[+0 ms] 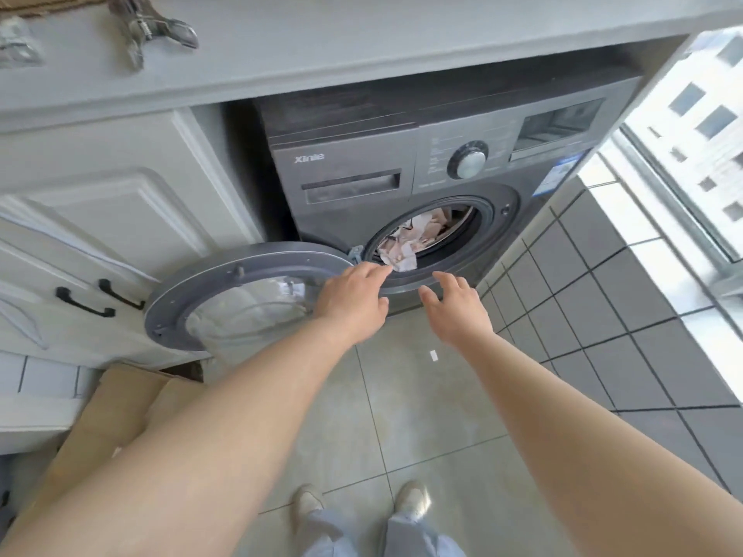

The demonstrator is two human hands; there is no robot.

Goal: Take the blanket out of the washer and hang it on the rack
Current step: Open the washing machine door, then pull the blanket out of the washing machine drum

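The left hand [354, 301] reaches its fingertips to a corner of the blanket [406, 245], which lies bunched in the washer [354, 162] drum; whether they pinch it is unclear. The right hand [456, 305] hovers near, fingers spread. The door [225, 275] hangs open left.

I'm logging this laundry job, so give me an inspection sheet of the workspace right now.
Surface: grey tile floor, a white scrap on it.
Job's things: washer door swung open; blanket bunched in the drum; rack not seen.
Clutter: cardboard by the cabinet; metal clip on the counter.
Hands: left hand at the blanket's edge, grip unclear; right hand open, holding nothing.
Cables: nothing seen.
Surroundings: window to the right.
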